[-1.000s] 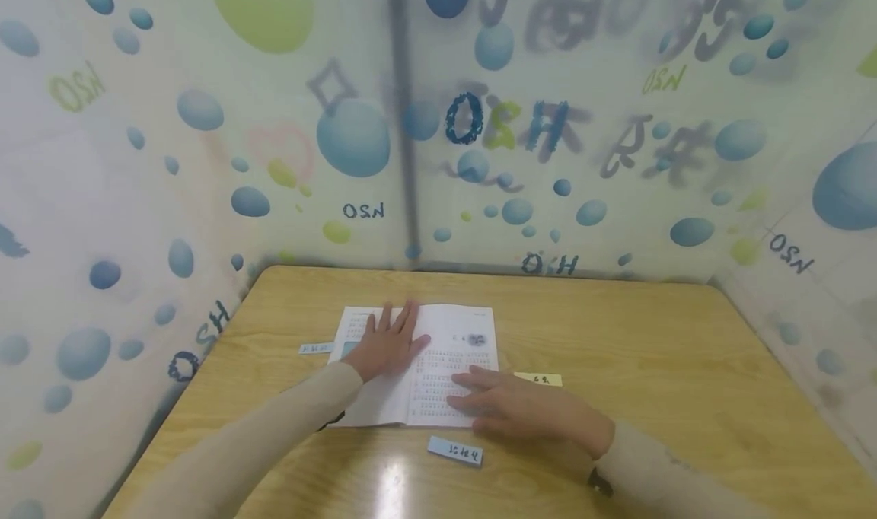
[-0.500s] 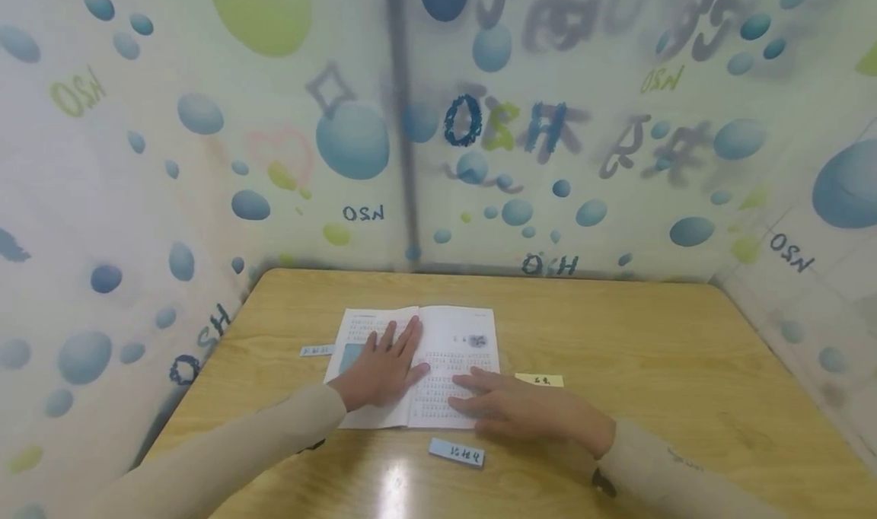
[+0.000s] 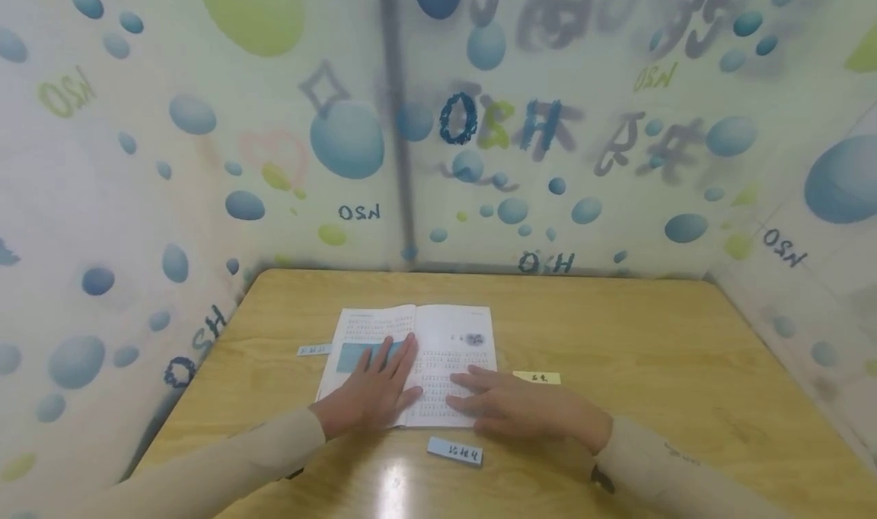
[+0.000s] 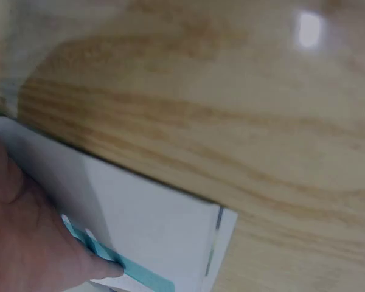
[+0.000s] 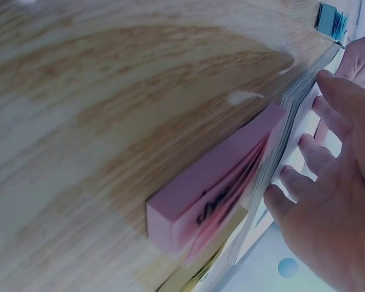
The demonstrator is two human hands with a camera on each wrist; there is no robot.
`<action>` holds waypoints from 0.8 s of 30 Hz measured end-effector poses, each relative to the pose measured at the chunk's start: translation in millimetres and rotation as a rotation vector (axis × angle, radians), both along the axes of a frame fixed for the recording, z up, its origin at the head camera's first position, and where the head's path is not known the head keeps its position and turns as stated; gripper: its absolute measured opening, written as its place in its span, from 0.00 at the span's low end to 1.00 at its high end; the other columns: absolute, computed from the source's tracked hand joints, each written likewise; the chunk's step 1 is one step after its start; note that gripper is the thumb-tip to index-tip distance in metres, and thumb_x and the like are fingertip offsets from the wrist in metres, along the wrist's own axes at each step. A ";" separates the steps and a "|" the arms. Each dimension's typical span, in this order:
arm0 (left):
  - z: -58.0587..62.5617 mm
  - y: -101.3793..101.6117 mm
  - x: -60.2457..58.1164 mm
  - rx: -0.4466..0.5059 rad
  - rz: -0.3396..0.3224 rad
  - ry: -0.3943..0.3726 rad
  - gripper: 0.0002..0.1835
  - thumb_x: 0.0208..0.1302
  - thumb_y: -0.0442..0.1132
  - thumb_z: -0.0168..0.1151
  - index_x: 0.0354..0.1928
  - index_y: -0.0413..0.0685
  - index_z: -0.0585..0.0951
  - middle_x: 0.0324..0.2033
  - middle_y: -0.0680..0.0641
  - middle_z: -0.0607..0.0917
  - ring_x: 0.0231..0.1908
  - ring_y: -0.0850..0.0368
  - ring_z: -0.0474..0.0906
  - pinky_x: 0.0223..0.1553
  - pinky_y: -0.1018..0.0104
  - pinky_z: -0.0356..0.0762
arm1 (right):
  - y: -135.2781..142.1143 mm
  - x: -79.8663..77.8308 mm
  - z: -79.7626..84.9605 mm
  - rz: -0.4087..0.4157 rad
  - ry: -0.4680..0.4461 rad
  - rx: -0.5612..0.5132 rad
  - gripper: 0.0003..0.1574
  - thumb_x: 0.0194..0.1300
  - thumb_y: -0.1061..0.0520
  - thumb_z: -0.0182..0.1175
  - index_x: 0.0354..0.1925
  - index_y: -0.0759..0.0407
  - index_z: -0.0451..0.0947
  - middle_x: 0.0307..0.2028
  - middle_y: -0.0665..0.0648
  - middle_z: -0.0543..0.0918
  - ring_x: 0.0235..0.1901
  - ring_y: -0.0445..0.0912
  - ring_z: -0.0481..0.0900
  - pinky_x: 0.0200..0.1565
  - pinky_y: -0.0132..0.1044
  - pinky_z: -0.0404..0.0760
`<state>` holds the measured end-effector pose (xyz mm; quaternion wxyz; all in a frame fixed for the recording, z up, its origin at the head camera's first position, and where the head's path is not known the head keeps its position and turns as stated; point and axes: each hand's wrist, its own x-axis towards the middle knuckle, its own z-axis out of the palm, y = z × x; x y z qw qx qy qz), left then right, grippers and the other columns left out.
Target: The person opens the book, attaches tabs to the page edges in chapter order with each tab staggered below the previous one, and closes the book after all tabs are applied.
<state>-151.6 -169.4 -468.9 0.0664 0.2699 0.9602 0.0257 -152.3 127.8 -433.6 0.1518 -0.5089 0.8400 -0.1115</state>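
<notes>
An open book (image 3: pixel 448 325) lies on the wooden table, printed text on both pages and a blue block on the left one. My left hand (image 3: pixel 370 393) is laid over the left page, fingers extended, thumb by the centre fold. In the left wrist view this hand (image 4: pixel 33 237) partly covers the blue block. My right hand (image 3: pixel 521 406) reaches over the right page's outer edge, its fingers loosely stretched across the lower text. The right wrist view shows the right hand (image 5: pixel 334 176) at the page edge, near a pink sticky-note pad (image 5: pixel 213 188).
A light blue pad with handwriting (image 3: pixel 455 452) sits in front of the book. A yellow pad (image 3: pixel 537 378) is at its right and a pale blue strip (image 3: pixel 314 349) at its left edge. Walls printed with bubbles (image 3: pixel 346 140) enclose the table (image 3: pixel 617 329).
My left hand has slid down the left page toward me, uncovering upper text and more of the blue block. The right hand stays in place on the right page.
</notes>
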 end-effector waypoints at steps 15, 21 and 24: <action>19.7 1.1 18.7 -0.052 -0.023 -0.113 0.41 0.81 0.60 0.32 0.80 0.37 0.42 0.80 0.39 0.39 0.76 0.32 0.36 0.70 0.32 0.43 | -1.2 -1.0 4.9 0.018 0.003 -0.001 0.31 0.79 0.50 0.52 0.76 0.49 0.64 0.77 0.59 0.57 0.75 0.60 0.53 0.71 0.56 0.56; 26.5 6.2 21.4 -0.096 0.007 -0.136 0.41 0.80 0.61 0.32 0.81 0.39 0.44 0.80 0.41 0.39 0.76 0.33 0.37 0.70 0.33 0.46 | -1.3 -4.5 2.8 0.003 -0.005 0.013 0.33 0.78 0.47 0.54 0.77 0.43 0.62 0.77 0.53 0.56 0.76 0.55 0.51 0.71 0.53 0.56; 27.0 8.6 21.7 -0.090 0.010 -0.129 0.41 0.80 0.62 0.33 0.81 0.40 0.45 0.80 0.41 0.39 0.76 0.32 0.37 0.70 0.33 0.47 | 1.5 -6.0 1.5 -0.021 -0.020 0.014 0.35 0.77 0.45 0.56 0.77 0.41 0.62 0.77 0.50 0.56 0.76 0.52 0.51 0.72 0.52 0.56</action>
